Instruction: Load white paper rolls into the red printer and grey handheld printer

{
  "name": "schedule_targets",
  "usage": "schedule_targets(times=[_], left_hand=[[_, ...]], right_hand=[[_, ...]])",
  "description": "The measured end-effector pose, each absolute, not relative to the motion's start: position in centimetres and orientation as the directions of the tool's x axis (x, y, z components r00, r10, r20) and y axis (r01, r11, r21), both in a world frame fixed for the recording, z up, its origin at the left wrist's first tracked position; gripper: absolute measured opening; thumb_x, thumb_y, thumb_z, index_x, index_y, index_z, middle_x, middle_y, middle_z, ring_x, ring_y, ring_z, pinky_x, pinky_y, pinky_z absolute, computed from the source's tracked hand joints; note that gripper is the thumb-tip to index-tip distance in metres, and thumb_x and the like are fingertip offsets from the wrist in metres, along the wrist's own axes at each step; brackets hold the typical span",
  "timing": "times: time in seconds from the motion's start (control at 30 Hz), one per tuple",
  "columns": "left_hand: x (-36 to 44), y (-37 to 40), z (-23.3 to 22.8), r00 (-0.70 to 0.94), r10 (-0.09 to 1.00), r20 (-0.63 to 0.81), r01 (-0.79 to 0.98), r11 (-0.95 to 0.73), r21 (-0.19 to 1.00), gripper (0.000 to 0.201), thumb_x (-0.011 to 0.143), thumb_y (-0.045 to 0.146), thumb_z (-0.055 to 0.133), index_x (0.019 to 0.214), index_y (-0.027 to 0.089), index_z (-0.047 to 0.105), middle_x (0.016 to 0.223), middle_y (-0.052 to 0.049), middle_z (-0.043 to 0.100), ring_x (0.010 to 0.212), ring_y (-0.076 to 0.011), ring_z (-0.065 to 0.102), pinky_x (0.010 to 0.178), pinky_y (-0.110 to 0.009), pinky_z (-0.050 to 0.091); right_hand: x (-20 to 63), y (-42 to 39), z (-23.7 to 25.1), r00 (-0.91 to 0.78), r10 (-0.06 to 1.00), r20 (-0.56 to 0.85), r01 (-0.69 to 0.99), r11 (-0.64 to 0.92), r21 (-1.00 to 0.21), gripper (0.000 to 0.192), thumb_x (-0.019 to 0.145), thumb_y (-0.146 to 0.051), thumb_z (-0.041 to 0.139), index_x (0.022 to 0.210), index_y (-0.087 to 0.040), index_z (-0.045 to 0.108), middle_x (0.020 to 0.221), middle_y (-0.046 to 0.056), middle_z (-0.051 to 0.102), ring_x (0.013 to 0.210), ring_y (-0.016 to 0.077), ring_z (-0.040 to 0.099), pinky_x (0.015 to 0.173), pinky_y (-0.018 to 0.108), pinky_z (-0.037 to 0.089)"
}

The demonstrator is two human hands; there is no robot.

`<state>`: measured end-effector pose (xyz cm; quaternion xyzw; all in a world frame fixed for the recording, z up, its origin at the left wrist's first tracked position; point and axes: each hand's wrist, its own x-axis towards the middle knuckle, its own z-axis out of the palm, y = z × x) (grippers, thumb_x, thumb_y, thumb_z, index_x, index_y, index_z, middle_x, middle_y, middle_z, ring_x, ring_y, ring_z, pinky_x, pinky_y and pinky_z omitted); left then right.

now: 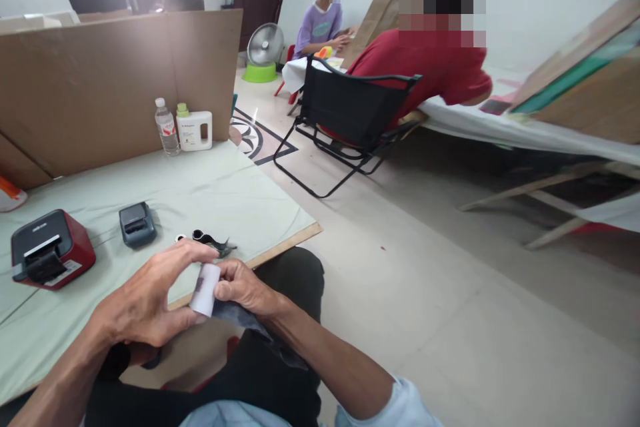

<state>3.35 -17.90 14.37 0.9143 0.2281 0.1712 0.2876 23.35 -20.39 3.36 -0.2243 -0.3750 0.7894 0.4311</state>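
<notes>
At lower left of frame, above the worktop point(240, 193) edge, left hand point(145, 303) and right hand point(247, 290) each pinch a small white roll point(205, 289), seemingly light and crushable, best held at its ends.

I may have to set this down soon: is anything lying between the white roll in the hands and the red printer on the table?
Nothing lies directly between. The roll, held by both the left hand and right hand, has bare cloth leading to the red printer. The grey device and black clip sit off to the side.
</notes>
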Motion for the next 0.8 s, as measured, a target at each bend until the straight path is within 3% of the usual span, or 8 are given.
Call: schedule_targets(times=[0.1,0.17,0.23,0.4,0.53,0.63,0.8], left_hand=[[4.4,-18.7,16.9,0.903,0.419,0.091,0.338,-0.826,0.451,0.040,0.086,0.011,0.058,0.125,0.021,0.057,0.113,-0.009,0.067,0.106,-0.0268,0.062,0.094,-0.042,0.055],[4.8,-19.1,17.5,0.906,0.421,0.051,0.372,-0.846,0.381,0.036,0.084,0.006,0.054,0.116,0.021,0.059,0.103,-0.008,0.066,0.098,-0.0260,0.060,0.089,-0.041,0.055],[4.7,-19.0,17.0,0.895,0.441,0.063,0.386,-0.839,0.383,0.040,0.082,0.005,0.055,0.119,0.021,0.060,0.105,-0.008,0.067,0.101,-0.0271,0.061,0.093,-0.043,0.055],[3.1,-17.8,13.1,0.781,0.598,0.177,0.346,-0.652,0.674,0.073,0.084,0.023,0.076,0.150,0.027,0.048,0.139,-0.011,0.063,0.125,-0.0303,0.061,0.110,-0.048,0.051],[2.6,-17.5,9.9,0.658,0.723,0.211,0.144,-0.395,0.907,0.088,0.079,0.038,0.089,0.154,0.025,0.045,0.131,-0.013,0.066,0.117,-0.0282,0.065,0.106,-0.046,0.053],[2.8,-17.3,9.2,0.648,0.736,0.195,0.053,-0.300,0.953,0.084,0.078,0.042,0.091,0.149,0.025,0.050,0.126,-0.012,0.068,0.114,-0.0265,0.066,0.105,-0.044,0.052],[2.9,-17.1,9.9,0.703,0.686,0.185,0.063,-0.320,0.945,0.075,0.082,0.040,0.087,0.146,0.024,0.052,0.125,-0.012,0.067,0.114,-0.0262,0.065,0.105,-0.044,0.051]], right_hand=[[23.2,-20.3,3.5,-0.508,0.861,-0.008,-0.482,-0.292,-0.826,0.053,0.060,-0.056,0.098,0.081,-0.012,0.078,0.073,0.000,0.068,0.066,0.0101,0.058,0.064,0.022,0.046],[23.2,-20.1,3.6,-0.502,0.865,0.009,-0.451,-0.252,-0.856,0.049,0.062,-0.054,0.098,0.077,-0.013,0.077,0.073,-0.001,0.068,0.068,0.0105,0.058,0.067,0.023,0.047],[23.2,-20.0,3.5,-0.487,0.873,0.007,-0.445,-0.242,-0.862,0.048,0.062,-0.054,0.098,0.075,-0.013,0.076,0.072,-0.001,0.067,0.068,0.0106,0.058,0.067,0.023,0.046],[22.9,-19.9,2.9,-0.462,0.885,-0.056,-0.524,-0.323,-0.788,0.062,0.059,-0.066,0.096,0.079,-0.012,0.074,0.067,0.000,0.064,0.060,0.0095,0.055,0.058,0.021,0.042],[22.7,-20.1,2.8,-0.471,0.882,-0.005,-0.599,-0.324,-0.733,0.060,0.064,-0.066,0.094,0.078,-0.012,0.071,0.062,-0.002,0.059,0.054,0.0075,0.051,0.054,0.019,0.040],[23.1,-20.2,3.0,-0.511,0.860,-0.002,-0.580,-0.346,-0.738,0.059,0.069,-0.064,0.092,0.082,-0.012,0.071,0.064,-0.002,0.060,0.050,0.0060,0.050,0.049,0.018,0.039],[23.9,-19.9,3.1,-0.716,0.698,0.025,-0.443,-0.427,-0.789,0.067,0.073,-0.073,0.085,0.093,-0.011,0.069,0.066,0.002,0.068,0.045,0.0090,0.055,0.045,0.020,0.044]])
